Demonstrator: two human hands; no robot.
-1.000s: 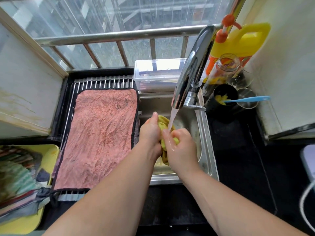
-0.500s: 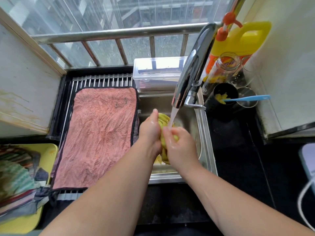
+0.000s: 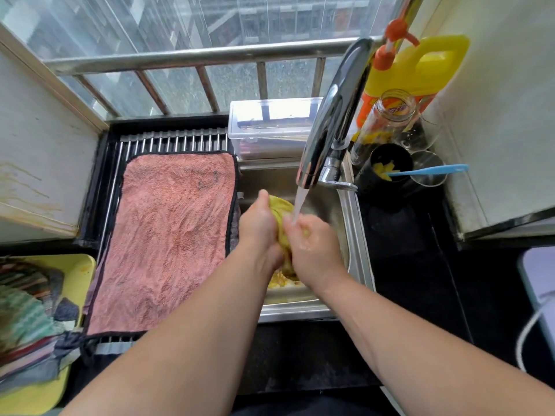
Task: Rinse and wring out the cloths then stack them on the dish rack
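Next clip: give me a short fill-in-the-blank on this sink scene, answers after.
The left hand and right hand grip a ____ cloth under the running tap.
The pink cloth lies spread on the ____.
The blue-handled utensil rests in a ____ cup.
Answers: yellow; dish rack; black.

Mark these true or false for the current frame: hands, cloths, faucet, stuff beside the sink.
1. The left hand and right hand both grip the yellow cloth over the sink. True.
2. The pink cloth lies bunched up in the sink. False: it is spread flat on the dish rack.
3. The faucet is off. False: water streams from it onto the hands.
4. A blue utensil sticks out of the black cup right of the sink. True.
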